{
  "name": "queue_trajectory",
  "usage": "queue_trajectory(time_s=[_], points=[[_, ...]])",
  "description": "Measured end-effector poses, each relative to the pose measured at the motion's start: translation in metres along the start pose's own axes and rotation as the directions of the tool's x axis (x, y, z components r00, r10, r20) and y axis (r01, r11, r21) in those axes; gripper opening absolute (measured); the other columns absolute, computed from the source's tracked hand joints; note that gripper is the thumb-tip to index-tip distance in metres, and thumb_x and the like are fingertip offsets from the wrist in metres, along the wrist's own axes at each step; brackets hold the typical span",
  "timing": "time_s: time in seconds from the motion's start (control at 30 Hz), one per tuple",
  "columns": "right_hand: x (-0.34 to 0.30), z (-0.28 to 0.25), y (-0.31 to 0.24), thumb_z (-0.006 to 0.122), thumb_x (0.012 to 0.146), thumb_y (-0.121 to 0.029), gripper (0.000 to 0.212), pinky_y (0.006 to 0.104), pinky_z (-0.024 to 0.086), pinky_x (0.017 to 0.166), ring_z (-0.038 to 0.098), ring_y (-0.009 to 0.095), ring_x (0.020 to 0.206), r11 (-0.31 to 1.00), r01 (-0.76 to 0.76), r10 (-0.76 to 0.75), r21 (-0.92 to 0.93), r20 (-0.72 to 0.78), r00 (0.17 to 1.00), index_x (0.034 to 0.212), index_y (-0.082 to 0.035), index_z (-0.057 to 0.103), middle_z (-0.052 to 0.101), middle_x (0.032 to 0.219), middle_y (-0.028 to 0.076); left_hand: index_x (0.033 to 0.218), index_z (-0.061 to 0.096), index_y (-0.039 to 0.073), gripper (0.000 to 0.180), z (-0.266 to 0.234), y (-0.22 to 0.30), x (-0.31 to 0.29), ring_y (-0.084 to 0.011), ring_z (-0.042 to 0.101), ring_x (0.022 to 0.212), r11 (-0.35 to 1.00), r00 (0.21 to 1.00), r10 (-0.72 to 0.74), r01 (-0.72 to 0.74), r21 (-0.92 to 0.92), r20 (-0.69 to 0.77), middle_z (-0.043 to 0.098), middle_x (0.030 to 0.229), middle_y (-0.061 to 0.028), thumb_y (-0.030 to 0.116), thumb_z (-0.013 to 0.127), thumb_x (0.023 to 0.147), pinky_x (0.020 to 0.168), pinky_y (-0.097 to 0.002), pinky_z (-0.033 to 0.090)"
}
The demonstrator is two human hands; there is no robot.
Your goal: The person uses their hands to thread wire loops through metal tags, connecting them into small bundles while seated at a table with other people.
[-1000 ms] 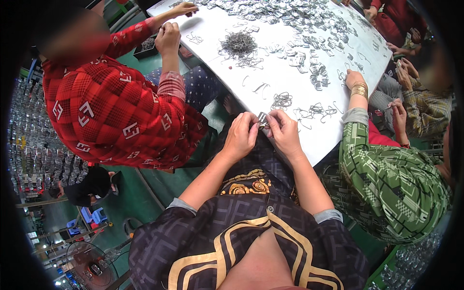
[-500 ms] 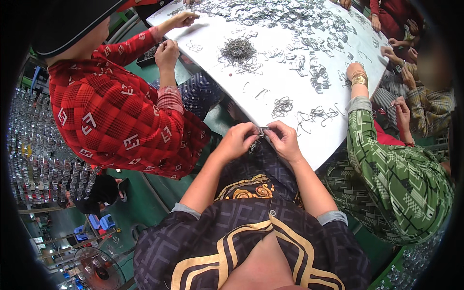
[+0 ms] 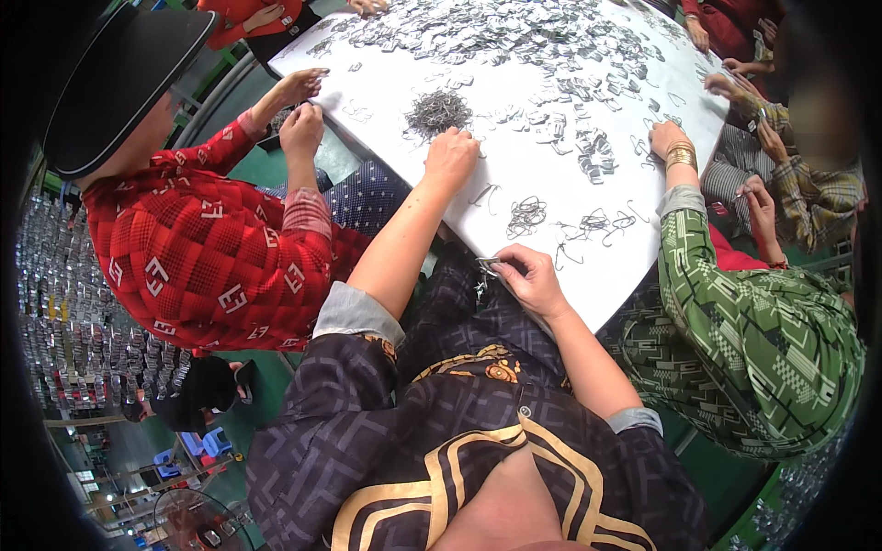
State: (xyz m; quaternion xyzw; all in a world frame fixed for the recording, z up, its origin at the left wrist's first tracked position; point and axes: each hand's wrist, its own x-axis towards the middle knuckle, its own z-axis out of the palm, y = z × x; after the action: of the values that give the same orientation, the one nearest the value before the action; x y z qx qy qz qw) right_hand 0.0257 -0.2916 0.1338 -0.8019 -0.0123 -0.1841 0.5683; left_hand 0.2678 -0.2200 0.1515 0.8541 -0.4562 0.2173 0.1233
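At centre, a slack pinch could drop the metal piece (image 3: pixel 489 263) clamped in your right hand (image 3: pixel 531 277); the wire pile (image 3: pixel 439 111) could snag your left hand (image 3: pixel 452 158), grip hidden.

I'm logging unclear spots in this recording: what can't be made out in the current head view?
Head view:
Under the left hand: anything it grips is hidden by the hand itself.
Small metal piece at the right hand: partly covered by that hand, too small for exact shape.
Dark wire pile: too tangled to count.
Flat metal pieces: cut off by the top edge.
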Motion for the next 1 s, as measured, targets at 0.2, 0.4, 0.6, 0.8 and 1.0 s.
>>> queue_trajectory(time_s=[0.2,0.4,0.6,0.8,1.0], points=[[0.003,-0.004,-0.004,0.066,0.082,-0.006,0.009,0.0272,0.046,0.061,0.058,0.015,0.064,1.000,-0.028,0.028,-0.008,0.012,1.000,0.087,0.002,0.064,0.064,0.074,0.010,0.074,0.068,0.002,0.010,-0.004,0.007,0.010,-0.0280,0.063,0.083,0.991,0.983,0.068,-0.087,0.105,0.173,0.066,0.080,-0.0129,0.003,0.058,0.071,0.073,-0.0378,0.053],[0.003,-0.006,-0.003,0.066,0.082,-0.006,0.009,0.0275,0.046,0.061,0.058,0.016,0.064,1.000,-0.027,0.028,-0.006,0.011,1.000,0.086,0.002,0.064,0.064,0.074,0.010,0.071,0.068,0.000,0.011,-0.006,0.000,0.003,-0.0301,0.065,0.081,0.995,0.969,0.078,-0.092,0.049,0.233,0.068,0.077,-0.0151,0.002,0.057,0.070,0.070,-0.0382,0.054],[0.005,-0.005,-0.003,0.066,0.081,-0.006,0.009,0.0274,0.046,0.060,0.058,0.016,0.062,1.000,-0.018,0.018,-0.001,0.010,1.000,0.087,0.001,0.065,0.064,0.071,0.010,0.074,0.068,0.004,0.010,-0.005,-0.010,-0.001,-0.0295,0.063,0.081,0.978,0.990,0.134,-0.124,-0.170,0.048,0.067,0.077,-0.0117,0.001,0.060,0.070,0.073,-0.0396,0.051],[0.005,-0.006,0.000,0.066,0.081,-0.007,0.010,0.0279,0.045,0.059,0.056,0.016,0.060,0.999,-0.032,0.032,-0.014,0.009,0.999,0.087,0.000,0.065,0.064,0.071,0.010,0.081,0.068,0.005,0.008,-0.007,-0.007,-0.009,-0.0290,0.060,0.081,0.914,0.999,-0.040,0.026,-0.406,-0.025,0.065,0.081,-0.0096,0.006,0.063,0.076,0.075,-0.0391,0.049],[0.005,-0.010,0.001,0.066,0.080,-0.007,0.011,0.0285,0.045,0.059,0.056,0.016,0.060,0.999,-0.047,0.047,-0.026,0.022,0.999,0.088,0.000,0.065,0.063,0.071,0.010,0.075,0.068,0.004,0.007,-0.001,0.000,-0.010,-0.0295,0.061,0.083,0.980,0.999,0.042,-0.039,-0.196,0.012,0.064,0.082,-0.0106,0.005,0.061,0.076,0.076,-0.0389,0.050]])
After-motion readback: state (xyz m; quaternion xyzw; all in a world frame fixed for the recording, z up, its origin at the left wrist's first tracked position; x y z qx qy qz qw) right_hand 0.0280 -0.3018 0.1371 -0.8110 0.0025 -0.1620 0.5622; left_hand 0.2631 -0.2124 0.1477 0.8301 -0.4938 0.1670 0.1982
